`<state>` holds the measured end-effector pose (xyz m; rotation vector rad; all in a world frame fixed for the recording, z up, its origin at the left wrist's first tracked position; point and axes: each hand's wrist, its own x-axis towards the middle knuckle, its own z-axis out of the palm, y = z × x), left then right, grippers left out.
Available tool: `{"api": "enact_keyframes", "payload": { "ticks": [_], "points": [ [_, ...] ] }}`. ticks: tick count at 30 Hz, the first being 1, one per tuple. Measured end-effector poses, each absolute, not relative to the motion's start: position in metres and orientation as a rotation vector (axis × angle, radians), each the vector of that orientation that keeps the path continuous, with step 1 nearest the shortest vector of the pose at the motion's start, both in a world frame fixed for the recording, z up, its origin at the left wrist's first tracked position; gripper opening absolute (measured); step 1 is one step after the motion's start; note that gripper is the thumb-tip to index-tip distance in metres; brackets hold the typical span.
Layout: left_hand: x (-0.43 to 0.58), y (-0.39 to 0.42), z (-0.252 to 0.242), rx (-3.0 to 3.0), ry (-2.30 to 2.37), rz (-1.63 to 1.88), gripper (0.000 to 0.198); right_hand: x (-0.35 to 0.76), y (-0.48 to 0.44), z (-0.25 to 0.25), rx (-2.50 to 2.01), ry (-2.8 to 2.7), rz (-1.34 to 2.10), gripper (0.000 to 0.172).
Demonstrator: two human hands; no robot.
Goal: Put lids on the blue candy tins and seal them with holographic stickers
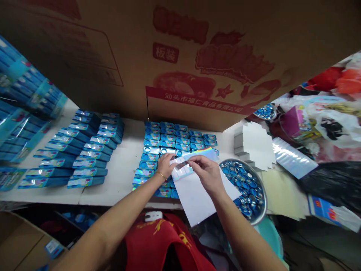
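Note:
Both hands meet over a shiny sticker sheet (184,173), which has pale rectangles and a rainbow sheen and lies on white paper (200,203). A small thin strip, apparently a sticker, spans the gap between the fingertips. My left hand (166,165), with a bracelet at the wrist, is closed in a pinch at the strip's left end. My right hand (207,174) pinches its right end between thumb and finger. Under and beyond the hands stand rows of small blue tins (167,137), some partly hidden by the sheet and hands.
A large cardboard box (186,75) walls off the back. Two columns of blue packs (93,154) stand at left, with wrapped blue packs (25,82) beyond. At right are a metal bowl (263,195) of small blue-and-silver pieces, stacked white cards (258,145) and plastic bags (335,128).

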<state>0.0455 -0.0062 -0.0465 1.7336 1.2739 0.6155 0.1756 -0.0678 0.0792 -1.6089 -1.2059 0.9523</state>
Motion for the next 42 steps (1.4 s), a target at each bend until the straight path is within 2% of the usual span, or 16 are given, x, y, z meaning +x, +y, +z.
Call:
{"api": "enact_keyframes", "payload": {
  "ticks": [3,6,13,18,22,34,37,40,42],
  "points": [
    [0.02,-0.013,-0.027,1.141,1.119,0.814,0.038,0.151,-0.056,0.066,-1.513,-0.698,1.059,0.017],
    [-0.012,-0.023,-0.009,0.726,1.055,0.834,0.049,0.119,-0.05,0.04,-1.422,-0.3,1.133,0.023],
    [-0.072,-0.023,-0.024,0.604,1.265,0.882,0.042,0.039,-0.053,-0.012,-1.47,-0.138,1.121,0.025],
    [-0.104,-0.002,-0.053,0.856,1.35,0.907,0.037,0.004,-0.044,-0.042,-1.571,-0.281,0.903,0.02],
    [-0.112,0.011,-0.073,1.062,1.383,0.85,0.037,-0.002,-0.041,-0.054,-1.665,-0.454,0.779,0.024],
    [-0.111,0.02,-0.102,1.178,1.448,0.694,0.038,0.007,-0.041,-0.056,-2.261,-1.225,0.374,0.016],
    [-0.112,0.018,-0.101,1.343,1.47,0.638,0.034,0.011,-0.047,-0.046,-2.309,-1.608,0.278,0.023],
    [-0.114,0.015,-0.097,1.551,1.438,0.557,0.022,0.013,-0.053,-0.037,-2.289,-2.023,0.269,0.038],
    [-0.115,0.013,-0.092,1.68,1.38,0.525,0.025,0.015,-0.055,-0.029,-2.265,-2.19,0.281,0.044]
  ]
}}
